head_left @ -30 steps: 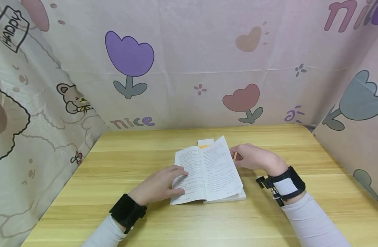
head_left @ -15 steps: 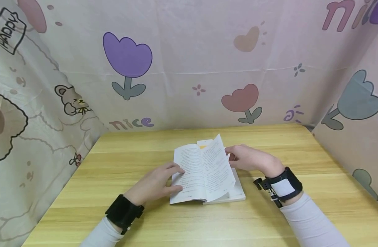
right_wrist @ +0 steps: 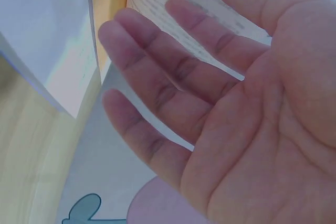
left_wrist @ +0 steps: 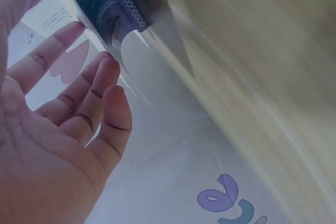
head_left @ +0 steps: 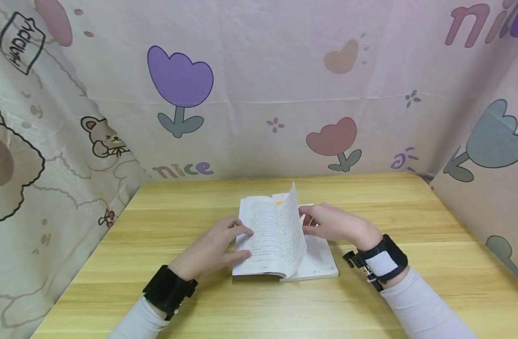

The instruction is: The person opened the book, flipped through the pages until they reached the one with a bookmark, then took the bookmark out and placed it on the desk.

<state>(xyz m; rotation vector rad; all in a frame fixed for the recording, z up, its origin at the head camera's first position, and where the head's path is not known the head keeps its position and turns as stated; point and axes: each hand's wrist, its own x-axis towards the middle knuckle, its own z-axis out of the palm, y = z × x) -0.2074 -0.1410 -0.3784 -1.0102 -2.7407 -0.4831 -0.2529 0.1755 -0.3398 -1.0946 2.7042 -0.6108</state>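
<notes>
An open book (head_left: 260, 240) with printed text lies in the middle of the wooden table. One page (head_left: 290, 230) stands nearly upright off its right half. My left hand (head_left: 210, 247) rests at the left page, with thumb and a finger over the paper. In the left wrist view its loosely bent fingertips meet the edge of the book's blue cover (left_wrist: 113, 9). My right hand (head_left: 337, 225) is behind the raised page, at the right half's upper part. The right wrist view shows its fingers (right_wrist: 163, 90) relaxed and slightly spread, with no pinch visible.
A white card with an orange patch (head_left: 280, 197) sticks out beyond the book's top edge. The wooden table (head_left: 165, 212) extends around the book. A printed cloth (head_left: 250, 70) with flowers surrounds the table at the back and sides.
The right page has risen from a shallow slant to nearly upright, and my right hand has moved left along with it, baring the page beneath. My left hand has shifted slightly left.
</notes>
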